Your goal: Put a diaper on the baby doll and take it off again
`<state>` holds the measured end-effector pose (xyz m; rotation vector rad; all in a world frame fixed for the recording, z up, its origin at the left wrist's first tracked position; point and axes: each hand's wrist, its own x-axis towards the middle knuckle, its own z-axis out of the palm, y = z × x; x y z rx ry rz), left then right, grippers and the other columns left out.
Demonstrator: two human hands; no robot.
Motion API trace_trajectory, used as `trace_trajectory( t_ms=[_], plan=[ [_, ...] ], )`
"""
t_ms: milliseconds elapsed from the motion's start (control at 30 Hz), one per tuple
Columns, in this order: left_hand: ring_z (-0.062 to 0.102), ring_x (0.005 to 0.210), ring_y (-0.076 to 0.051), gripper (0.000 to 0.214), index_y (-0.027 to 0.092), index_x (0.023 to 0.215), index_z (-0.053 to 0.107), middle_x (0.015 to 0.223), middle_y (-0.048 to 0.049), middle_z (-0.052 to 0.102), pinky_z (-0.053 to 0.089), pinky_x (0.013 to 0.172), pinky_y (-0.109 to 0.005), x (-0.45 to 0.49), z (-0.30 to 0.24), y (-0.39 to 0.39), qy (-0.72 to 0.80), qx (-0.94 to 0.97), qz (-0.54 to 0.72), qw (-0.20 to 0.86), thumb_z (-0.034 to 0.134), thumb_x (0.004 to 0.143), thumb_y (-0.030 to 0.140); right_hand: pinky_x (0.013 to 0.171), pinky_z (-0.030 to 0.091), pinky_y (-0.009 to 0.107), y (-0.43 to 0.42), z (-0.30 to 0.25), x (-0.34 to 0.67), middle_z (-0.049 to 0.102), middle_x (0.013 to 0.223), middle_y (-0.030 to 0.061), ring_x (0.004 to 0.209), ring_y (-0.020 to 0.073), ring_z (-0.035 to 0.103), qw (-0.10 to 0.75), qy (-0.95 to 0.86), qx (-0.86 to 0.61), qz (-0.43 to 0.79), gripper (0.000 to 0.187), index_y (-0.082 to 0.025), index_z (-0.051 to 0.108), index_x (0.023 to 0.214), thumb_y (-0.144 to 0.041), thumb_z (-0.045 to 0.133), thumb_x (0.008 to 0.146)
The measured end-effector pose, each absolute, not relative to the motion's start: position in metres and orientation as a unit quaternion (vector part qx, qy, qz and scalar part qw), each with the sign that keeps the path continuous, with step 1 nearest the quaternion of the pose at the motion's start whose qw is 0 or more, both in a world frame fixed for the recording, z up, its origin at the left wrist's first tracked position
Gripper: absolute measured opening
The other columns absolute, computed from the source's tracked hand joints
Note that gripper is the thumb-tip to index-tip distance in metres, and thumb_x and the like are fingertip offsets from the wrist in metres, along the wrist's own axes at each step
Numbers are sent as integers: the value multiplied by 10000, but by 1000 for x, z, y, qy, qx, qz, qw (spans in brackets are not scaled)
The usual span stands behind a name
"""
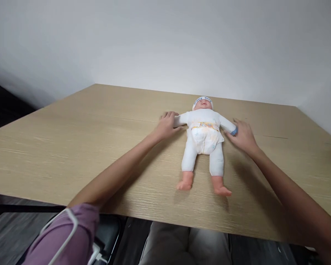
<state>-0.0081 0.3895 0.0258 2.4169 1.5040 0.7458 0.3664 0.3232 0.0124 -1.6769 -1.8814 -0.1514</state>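
Observation:
A baby doll (205, 117) lies on its back on the wooden table, its head toward the wall and its bare feet toward me. It has a white cloth body, a white headband with blue lettering, and a white diaper (205, 141) with an orange patterned waistband around its hips. My left hand (168, 123) is closed around the end of the doll's arm on the left, thumb below and fingers above. On the other side, my right hand (242, 135) holds the arm end with the blue cuff (234, 131) between thumb and fingers. The doll's hands are hidden.
The light wooden table (71, 147) reaches back to a pale wall (165, 44). A white cable (71, 221) loops over my purple sleeve (68, 239). Below the front edge are my grey-clad legs (182, 244) and a dark seat (107, 232).

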Motion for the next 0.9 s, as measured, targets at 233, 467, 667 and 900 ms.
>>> trace_trajectory(
  t_ms=[233, 467, 667, 900],
  plan=[
    [707, 1125, -387, 439, 135, 1214, 654, 1214, -215, 776, 496, 910, -403, 34, 42, 388, 605, 774, 149, 115, 630, 981, 507, 925, 549, 508, 353, 23, 338, 759, 1177, 271, 1076, 414, 680, 268, -669, -693, 15, 390, -108, 715, 1149, -374, 527, 935],
    [737, 981, -319, 398, 210, 1128, 616, 1101, -93, 780, 515, 797, -348, 1, 57, 200, 547, 759, 290, 200, 696, 891, 518, 940, 547, 442, 202, 57, 363, 773, 1228, 122, 1091, 335, 701, 349, -725, -589, 74, 410, -208, 705, 1288, -366, 612, 922],
    [738, 949, -282, 406, 222, 1149, 581, 1075, -70, 746, 567, 828, -366, -15, 0, -9, 492, 729, 333, 340, 744, 790, 319, 952, 539, 389, 60, 64, 351, 739, 1233, 85, 1091, 288, 689, 315, -787, -492, 197, 383, -248, 691, 1344, -373, 693, 981],
    [738, 938, -274, 369, 232, 1116, 547, 1064, -65, 750, 565, 836, -384, -65, -53, -122, 530, 695, 226, 430, 674, 771, 201, 1086, 508, 399, -23, 24, 291, 698, 1322, 88, 1241, 288, 642, 182, -809, -472, 298, 442, -263, 658, 1441, -237, 636, 1000]
  ],
)
